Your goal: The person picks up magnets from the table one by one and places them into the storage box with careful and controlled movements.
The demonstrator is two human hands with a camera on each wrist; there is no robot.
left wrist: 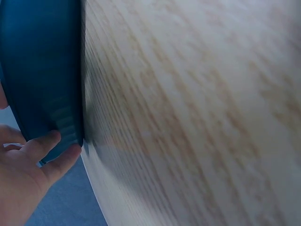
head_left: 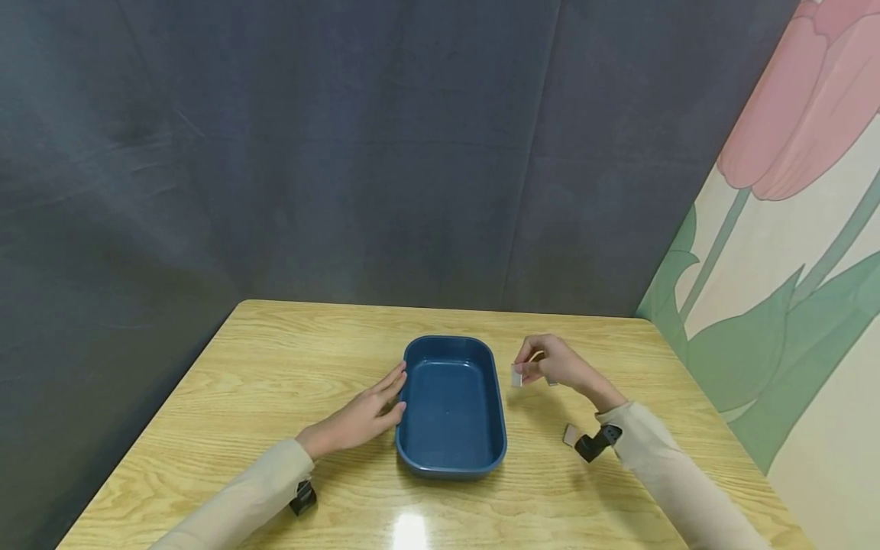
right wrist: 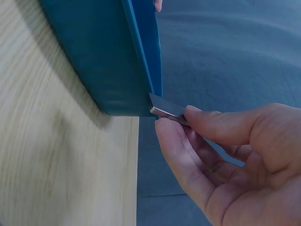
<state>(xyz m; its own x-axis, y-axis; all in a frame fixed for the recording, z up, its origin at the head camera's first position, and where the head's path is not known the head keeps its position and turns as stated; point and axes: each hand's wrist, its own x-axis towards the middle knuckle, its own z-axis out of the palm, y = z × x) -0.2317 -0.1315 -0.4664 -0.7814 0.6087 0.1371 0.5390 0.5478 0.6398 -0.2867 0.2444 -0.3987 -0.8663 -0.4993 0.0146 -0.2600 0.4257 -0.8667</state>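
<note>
A deep blue rectangular tray (head_left: 450, 416) with rounded corners stands on the wooden table. My left hand (head_left: 363, 416) rests against its left side, fingers extended; the left wrist view shows fingertips touching the outer wall. To the right of the tray, my right hand (head_left: 558, 363) pinches a small flat square piece (head_left: 516, 376) between thumb and fingers. That piece (right wrist: 167, 107) has a grey face and a shiny metallic edge in the right wrist view. It is held above the table beside the tray's right wall, and I cannot tell its exact kind.
Another small square piece (head_left: 570, 435) lies on the table (head_left: 289, 367) near the right wrist camera. A bit of a further pale piece (head_left: 553, 383) shows beneath the right hand, mostly hidden. A dark curtain (head_left: 357, 168) hangs behind the table, and a flower-painted wall (head_left: 777, 305) stands at right.
</note>
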